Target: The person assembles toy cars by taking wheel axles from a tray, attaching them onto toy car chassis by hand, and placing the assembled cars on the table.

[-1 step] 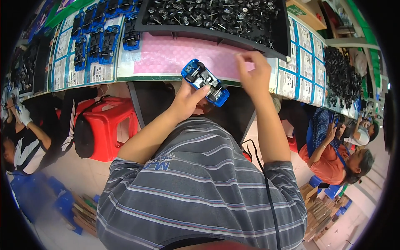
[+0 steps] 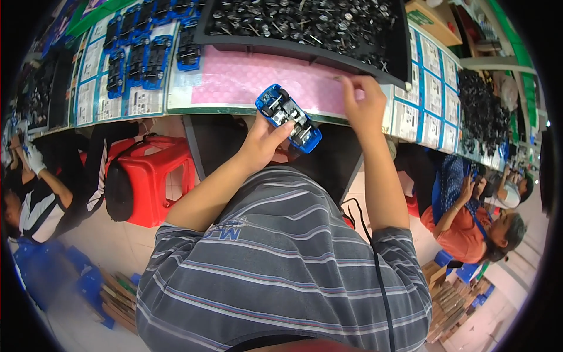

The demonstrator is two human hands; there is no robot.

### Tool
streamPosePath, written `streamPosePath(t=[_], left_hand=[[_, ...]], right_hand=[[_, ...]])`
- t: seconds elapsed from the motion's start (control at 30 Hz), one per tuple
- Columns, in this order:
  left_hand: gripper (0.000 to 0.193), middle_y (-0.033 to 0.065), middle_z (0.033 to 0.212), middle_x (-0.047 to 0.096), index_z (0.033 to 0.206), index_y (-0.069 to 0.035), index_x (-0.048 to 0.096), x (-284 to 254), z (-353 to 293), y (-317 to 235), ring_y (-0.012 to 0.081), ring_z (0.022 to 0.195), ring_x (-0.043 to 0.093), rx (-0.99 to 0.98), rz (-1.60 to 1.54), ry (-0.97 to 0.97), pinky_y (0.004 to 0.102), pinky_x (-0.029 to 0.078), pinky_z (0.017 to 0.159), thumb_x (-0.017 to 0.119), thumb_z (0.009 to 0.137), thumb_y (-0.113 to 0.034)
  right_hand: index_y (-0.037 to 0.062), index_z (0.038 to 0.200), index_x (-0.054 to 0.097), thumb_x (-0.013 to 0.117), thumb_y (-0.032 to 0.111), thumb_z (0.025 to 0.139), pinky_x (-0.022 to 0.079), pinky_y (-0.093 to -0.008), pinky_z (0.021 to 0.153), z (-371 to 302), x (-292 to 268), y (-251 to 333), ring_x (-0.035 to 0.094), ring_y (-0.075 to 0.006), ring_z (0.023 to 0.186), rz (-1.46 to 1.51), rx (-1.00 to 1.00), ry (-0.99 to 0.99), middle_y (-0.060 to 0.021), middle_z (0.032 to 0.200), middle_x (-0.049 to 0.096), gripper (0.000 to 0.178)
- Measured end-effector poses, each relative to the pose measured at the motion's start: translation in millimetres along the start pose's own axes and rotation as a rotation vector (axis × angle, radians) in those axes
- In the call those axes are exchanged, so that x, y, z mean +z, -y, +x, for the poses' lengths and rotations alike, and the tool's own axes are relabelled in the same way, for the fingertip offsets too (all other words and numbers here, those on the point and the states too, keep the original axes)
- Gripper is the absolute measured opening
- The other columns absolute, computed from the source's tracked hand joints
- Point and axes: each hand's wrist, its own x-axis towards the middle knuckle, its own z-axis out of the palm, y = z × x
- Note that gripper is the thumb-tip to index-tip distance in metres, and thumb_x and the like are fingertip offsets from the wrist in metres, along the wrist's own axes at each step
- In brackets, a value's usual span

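Observation:
My left hand [image 2: 261, 141] is closed around a blue toy car [image 2: 289, 119], thumb pressed on its middle. The car lies tilted, underside up, showing its black wheels and grey metallic parts, above the table's near edge. To the right, my right hand [image 2: 365, 107] is raised over the pink bubble-wrap mat [image 2: 252, 76], apart from the car. Its fingers are bent, thumb and forefinger curled toward each other; whatever may be between their tips is too small to make out. Behind the mat stands a black tray [image 2: 258, 44] heaped with small wheels on metal axles.
Several blue car bodies [image 2: 138, 58] lie in rows at the left on paper sheets. More taped sheets [image 2: 431, 82] and a pile of black parts [image 2: 484, 108] are at the right. A red stool [image 2: 146, 182] stands left. Co-workers sit on both sides [image 2: 469, 229].
My right hand has shifted slightly right and down. The whole table appears moved a little to the right in the picture. My left hand still holds the toy car.

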Motion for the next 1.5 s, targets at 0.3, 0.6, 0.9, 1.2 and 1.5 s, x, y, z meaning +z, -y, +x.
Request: streamPosePath(t=[0.3, 0.6, 0.9, 1.2, 1.5], left_hand=[[0.04, 0.0061, 0.122, 0.061, 0.138, -0.004, 0.046, -90, -56, -65, 0.0154, 0.108, 0.062, 0.164, 0.078, -0.384, 0.0328, 0.051, 0.094, 0.056, 0.102, -0.016], [0.03, 0.0025, 0.108, 0.067, 0.127, -0.006, 0.056, -273, -81, -210, 0.0126, 0.088, 0.067, 0.4, 0.24, -0.879, 0.0287, 0.055, 0.074, 0.058, 0.102, -0.022], [0.027, 0.0059, 0.103, 0.069, 0.114, -0.004, 0.065, -421, -43, -262, 0.0171, 0.089, 0.068, -0.052, 0.526, -0.987, 0.0314, 0.054, 0.074, 0.062, 0.099, -0.027], [0.042, 0.0131, 0.117, 0.068, 0.123, 0.005, 0.065, -422, -16, -238, 0.0185, 0.105, 0.062, 0.133, 0.811, -0.991, 0.03, 0.046, 0.094, 0.062, 0.099, -0.03], [0.036, 0.0143, 0.09, 0.066, 0.093, 0.005, 0.064, -288, -64, -86, 0.0276, 0.085, 0.06, 0.419, 0.946, -1.351, 0.041, 0.046, 0.081, 0.052, 0.101, -0.028]], right_hand=[[0.0, 0.074, 0.061, 0.071, 0.009, 0.084, 0.048, -0.0399, 0.061, -15, 5, -50, 0.06, -0.031, 0.065, -0.134, 0.049, -0.045, -0.0145, 0.076, 0.062, 0.017], [0.0001, 0.073, 0.06, 0.071, 0.009, 0.083, 0.047, -0.0413, 0.06, -14, 11, -49, 0.06, -0.0324, 0.065, -0.186, 0.057, -0.005, -0.0151, 0.078, 0.061, 0.017], [0.0007, 0.073, 0.061, 0.07, 0.008, 0.081, 0.047, -0.0448, 0.062, -9, 5, -43, 0.06, -0.0344, 0.068, -0.198, 0.028, -0.04, -0.0159, 0.078, 0.062, 0.013], [0.0025, 0.072, 0.062, 0.069, 0.009, 0.076, 0.045, -0.0478, 0.067, -16, 11, -42, 0.059, -0.0387, 0.071, -0.213, 0.062, -0.049, -0.0168, 0.077, 0.062, 0.01], [0.0039, 0.072, 0.06, 0.068, 0.01, 0.077, 0.043, -0.0466, 0.069, -20, 1, -48, 0.058, -0.0369, 0.073, -0.243, 0.083, -0.072, -0.0137, 0.078, 0.061, 0.012]])
